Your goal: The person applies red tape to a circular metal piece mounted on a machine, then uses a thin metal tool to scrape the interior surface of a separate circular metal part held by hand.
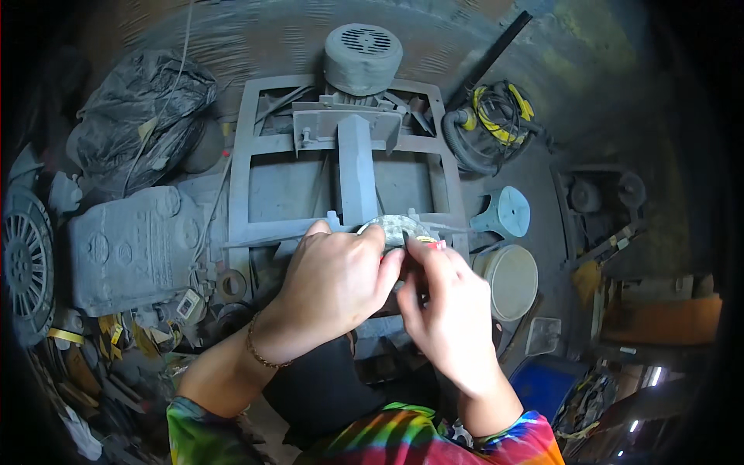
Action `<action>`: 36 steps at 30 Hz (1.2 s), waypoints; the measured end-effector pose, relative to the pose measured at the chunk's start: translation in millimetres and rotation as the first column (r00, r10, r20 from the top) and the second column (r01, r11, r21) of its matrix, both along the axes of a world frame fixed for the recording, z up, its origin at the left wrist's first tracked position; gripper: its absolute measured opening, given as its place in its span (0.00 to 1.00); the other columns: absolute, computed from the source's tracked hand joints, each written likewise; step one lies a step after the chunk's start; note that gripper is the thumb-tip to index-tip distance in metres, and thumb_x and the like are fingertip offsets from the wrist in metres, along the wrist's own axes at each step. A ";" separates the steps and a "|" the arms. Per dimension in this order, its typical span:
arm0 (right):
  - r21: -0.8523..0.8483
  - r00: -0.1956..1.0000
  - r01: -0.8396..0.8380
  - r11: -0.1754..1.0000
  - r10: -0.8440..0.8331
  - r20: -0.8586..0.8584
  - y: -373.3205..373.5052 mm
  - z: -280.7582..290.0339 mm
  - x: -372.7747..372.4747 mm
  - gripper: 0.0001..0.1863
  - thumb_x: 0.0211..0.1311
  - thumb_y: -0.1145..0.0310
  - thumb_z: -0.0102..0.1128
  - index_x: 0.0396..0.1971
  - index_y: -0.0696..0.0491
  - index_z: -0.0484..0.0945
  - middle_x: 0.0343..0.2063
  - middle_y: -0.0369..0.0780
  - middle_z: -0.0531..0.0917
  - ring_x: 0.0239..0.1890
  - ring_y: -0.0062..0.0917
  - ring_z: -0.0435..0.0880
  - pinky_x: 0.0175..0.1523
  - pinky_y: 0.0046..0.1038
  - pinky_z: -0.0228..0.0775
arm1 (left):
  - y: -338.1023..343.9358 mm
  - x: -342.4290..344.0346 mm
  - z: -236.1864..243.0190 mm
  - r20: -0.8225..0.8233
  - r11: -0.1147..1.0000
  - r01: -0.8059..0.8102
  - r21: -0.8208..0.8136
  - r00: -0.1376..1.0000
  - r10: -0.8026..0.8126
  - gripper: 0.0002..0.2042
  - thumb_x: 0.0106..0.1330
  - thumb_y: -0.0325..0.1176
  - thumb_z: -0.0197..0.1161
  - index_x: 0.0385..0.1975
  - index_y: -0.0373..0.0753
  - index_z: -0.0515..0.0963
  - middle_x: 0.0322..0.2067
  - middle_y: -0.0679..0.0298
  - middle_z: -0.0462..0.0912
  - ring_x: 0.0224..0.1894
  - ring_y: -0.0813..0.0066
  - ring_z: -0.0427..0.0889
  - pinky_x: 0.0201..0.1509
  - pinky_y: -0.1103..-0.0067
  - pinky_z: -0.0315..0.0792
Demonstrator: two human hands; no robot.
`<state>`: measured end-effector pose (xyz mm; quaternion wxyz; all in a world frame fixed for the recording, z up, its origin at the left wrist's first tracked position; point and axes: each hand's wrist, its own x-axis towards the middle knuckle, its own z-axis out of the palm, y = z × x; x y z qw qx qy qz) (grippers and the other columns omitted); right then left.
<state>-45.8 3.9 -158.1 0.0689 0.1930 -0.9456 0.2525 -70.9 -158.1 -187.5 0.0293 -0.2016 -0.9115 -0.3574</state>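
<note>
At the near end of the grey machine frame [240, 170], a round, pale mottled disc [397, 225] shows just beyond my fingers. My left hand [337, 267] is closed, with its fingers curled down at the disc's left side and their tips hidden. My right hand [443, 298] is closed in a pinch at the disc's near right edge. A small red and yellow piece [436, 245] shows by its index finger. What the fingers of either hand grip is mostly hidden. The two thumbs are close together.
A dusty motor [363, 58] stands at the frame's far end. To the right are a vacuum cleaner [500, 116], a light-blue stool [510, 211] and a lidded bucket [511, 283]. A dusty suitcase-like case [132, 248] and a wheel cover [27, 263] lie to the left.
</note>
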 end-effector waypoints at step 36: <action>-0.515 0.992 0.087 0.853 -0.029 0.120 75.1 -19.0 49.2 0.26 0.64 0.76 0.55 0.63 0.58 0.68 0.23 0.28 0.66 0.24 0.11 0.62 0.32 0.15 0.53 | -163.5 219.2 -23.0 0.041 0.058 -0.574 0.817 0.158 0.987 0.07 0.75 0.35 0.54 0.37 0.38 0.72 0.30 0.70 0.74 0.32 0.86 0.68 0.39 0.85 0.64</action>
